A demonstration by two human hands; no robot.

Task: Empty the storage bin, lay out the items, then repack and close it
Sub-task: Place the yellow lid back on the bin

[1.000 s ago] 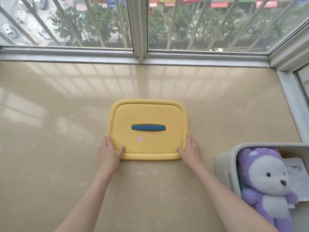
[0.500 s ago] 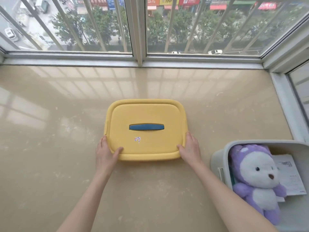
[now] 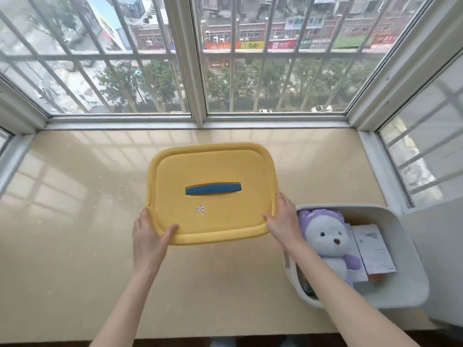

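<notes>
A yellow lid (image 3: 213, 171) with a blue handle (image 3: 213, 189) is held above the beige sill, tilted slightly. My left hand (image 3: 147, 234) grips its front left corner, thumb on top. Its front right corner is gripped by my right hand (image 3: 284, 219), thumb on top as well. To the right stands the open grey storage bin (image 3: 411, 246). Inside it lie a purple and white plush bear (image 3: 328, 241) and folded paper sheets (image 3: 373, 249).
The wide beige sill (image 3: 75, 221) stretches left and ahead. Barred windows (image 3: 200, 71) close it off at the back and on both sides. A white surface (image 3: 446, 259) stands right of the bin. The sill's front edge runs along the bottom.
Both hands have closed on the lid's front corners and raised it off the sill, carrying it right toward the bin. The camera has tilted up and back.
</notes>
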